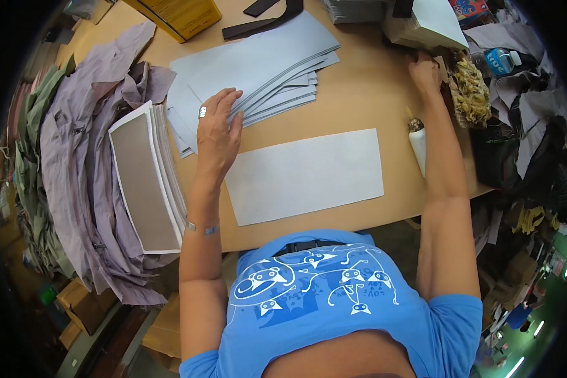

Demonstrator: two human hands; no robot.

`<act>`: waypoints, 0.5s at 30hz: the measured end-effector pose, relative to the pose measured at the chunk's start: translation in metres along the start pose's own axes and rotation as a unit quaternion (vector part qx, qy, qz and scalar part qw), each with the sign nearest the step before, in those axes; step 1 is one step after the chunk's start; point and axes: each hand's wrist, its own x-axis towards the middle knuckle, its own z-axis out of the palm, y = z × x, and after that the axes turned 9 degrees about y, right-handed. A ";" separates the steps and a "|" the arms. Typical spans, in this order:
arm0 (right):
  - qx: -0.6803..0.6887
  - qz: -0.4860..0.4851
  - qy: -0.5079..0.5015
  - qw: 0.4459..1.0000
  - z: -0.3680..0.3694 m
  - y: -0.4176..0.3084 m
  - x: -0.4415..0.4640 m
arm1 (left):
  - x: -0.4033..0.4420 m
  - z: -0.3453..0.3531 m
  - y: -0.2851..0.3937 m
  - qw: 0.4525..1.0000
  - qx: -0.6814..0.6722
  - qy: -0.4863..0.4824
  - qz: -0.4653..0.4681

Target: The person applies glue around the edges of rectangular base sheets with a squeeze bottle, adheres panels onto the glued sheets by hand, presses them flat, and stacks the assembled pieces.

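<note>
My left hand (217,129) rests on the near-left part of a fanned stack of pale sheets (264,57). Its fingers are stretched out, with the thumb apart, and nothing is in it. In front of me lies a single white rectangular sheet (305,176), flat on the table. My right hand (426,74) reaches to the far right, beside a container crusted with yellowish dried matter (471,94) and a thin brown piece (444,68). The fingers look curled there; whatever they hold is too small or hidden to name. A white bottle with a dirty tip (418,145) lies by my right forearm.
Left are a stack of grey-faced panels (148,183) and draped mauve fabric (82,157). A yellow tin (173,16) and dark strips (264,26) stand or lie at the back. A white block stack (428,28), water bottle (501,61) and dark scraps crowd the right.
</note>
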 end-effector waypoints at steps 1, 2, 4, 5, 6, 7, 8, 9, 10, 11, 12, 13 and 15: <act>-0.016 -0.009 0.030 0.999 0.002 -0.002 0.000 | 0.001 0.001 -0.003 1.000 0.020 -0.002 0.005; -0.021 -0.016 -0.007 1.000 0.000 -0.001 0.001 | 0.004 0.003 -0.007 0.998 0.057 0.015 0.036; -0.032 -0.032 -0.082 0.996 -0.024 -0.013 -0.005 | 0.008 0.010 -0.014 0.986 0.129 0.049 0.095; -0.017 -0.019 -0.103 0.994 -0.032 -0.017 -0.009 | 0.011 0.016 -0.017 0.981 0.157 0.052 0.104; -0.003 -0.007 -0.125 0.992 -0.040 -0.019 -0.014 | 0.013 0.023 -0.020 0.975 0.185 0.053 0.113; 0.011 0.007 -0.147 0.989 -0.047 -0.022 -0.021 | 0.015 0.027 -0.022 0.968 0.212 0.054 0.123; 0.042 0.024 -0.142 0.989 -0.055 -0.026 -0.029 | 0.015 0.027 -0.023 0.966 0.221 0.049 0.128; 0.072 0.041 -0.136 0.987 -0.063 -0.032 -0.039 | 0.016 0.027 -0.023 0.963 0.230 0.043 0.132; 0.102 0.059 -0.131 0.984 -0.069 -0.036 -0.048 | 0.015 0.027 -0.023 0.961 0.239 0.037 0.138; 0.134 0.046 -0.102 0.985 -0.073 -0.038 -0.057 | 0.014 0.026 -0.024 0.959 0.236 0.036 0.152; 0.165 0.032 -0.072 0.983 -0.075 -0.040 -0.066 | 0.013 0.024 -0.025 0.957 0.233 0.036 0.168; 0.197 0.018 -0.042 0.979 -0.077 -0.043 -0.073 | 0.013 0.022 -0.025 0.955 0.231 0.037 0.183; 0.242 -0.023 -0.013 0.970 -0.078 -0.053 -0.089 | 0.017 0.011 -0.020 0.973 0.183 0.010 0.138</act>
